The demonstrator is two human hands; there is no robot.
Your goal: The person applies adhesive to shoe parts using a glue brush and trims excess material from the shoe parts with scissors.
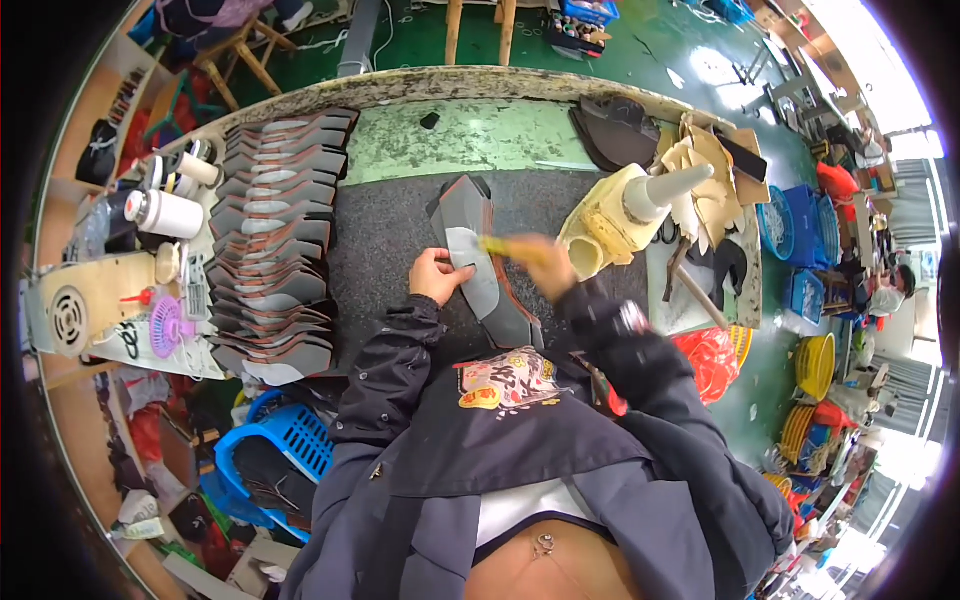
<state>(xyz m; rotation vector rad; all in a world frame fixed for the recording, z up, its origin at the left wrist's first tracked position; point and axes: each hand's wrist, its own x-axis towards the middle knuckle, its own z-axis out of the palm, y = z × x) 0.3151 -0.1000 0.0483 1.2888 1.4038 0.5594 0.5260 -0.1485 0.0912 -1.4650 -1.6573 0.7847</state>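
Observation:
On the dark work mat (pixel 385 220) lies a long grey cut piece (pixel 463 208) with a lighter patch and reddish edges, like a shoe upper. My left hand (pixel 437 277) pinches its left edge, thumb on top. My right hand (pixel 545 262), smeared by motion, grips a yellow brush (pixel 497 246); the tip is over the light patch, and whether it touches cannot be made out. Just beyond that hand stands a cream glue pot (pixel 600 222) with a pale cone-shaped nozzle and an open round mouth.
Stacked rows of similar grey pieces (pixel 275 215) line the left side. Dark rounded pieces (pixel 615 135) and torn tan sheets (pixel 700 165) lie back right. Farther left are a white flask (pixel 165 213) and a purple fan (pixel 170 325). A blue basket (pixel 260 440) stands below.

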